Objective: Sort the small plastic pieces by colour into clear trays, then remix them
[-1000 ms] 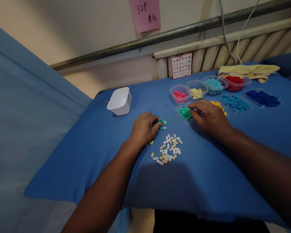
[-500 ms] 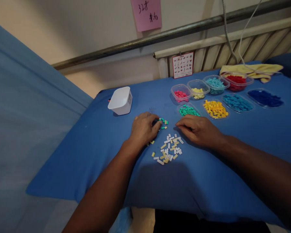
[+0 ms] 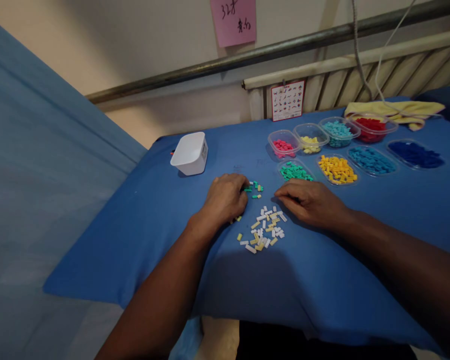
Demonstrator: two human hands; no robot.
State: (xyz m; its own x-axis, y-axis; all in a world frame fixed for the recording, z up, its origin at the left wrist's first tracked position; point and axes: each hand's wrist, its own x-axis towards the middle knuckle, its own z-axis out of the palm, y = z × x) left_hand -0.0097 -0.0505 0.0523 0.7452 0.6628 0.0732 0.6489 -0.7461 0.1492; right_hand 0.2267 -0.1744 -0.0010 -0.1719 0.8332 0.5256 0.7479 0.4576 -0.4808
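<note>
A loose pile of small white and pale yellow bricks (image 3: 264,230) lies on the blue cloth (image 3: 172,240) between my hands. A few green bricks (image 3: 255,188) lie just beyond it. My left hand (image 3: 225,199) rests palm down, fingers curled, with its fingertips at the green bricks. My right hand (image 3: 309,201) lies palm down beside the pile's far right edge, fingers together and bent; what is under them is hidden. Right behind it stands a clear tray of green bricks (image 3: 294,171).
Clear trays hold pink (image 3: 284,145), pale yellow (image 3: 310,143), teal (image 3: 337,131), red (image 3: 373,125), yellow (image 3: 336,169), blue (image 3: 371,160) and dark blue (image 3: 415,153) bricks. A white tub (image 3: 190,152) sits far left. A yellow towel (image 3: 401,110) lies by the radiator.
My right hand has drawn back from the green tray to the table beside the white and yellow pile. My left hand stayed at the green bricks.
</note>
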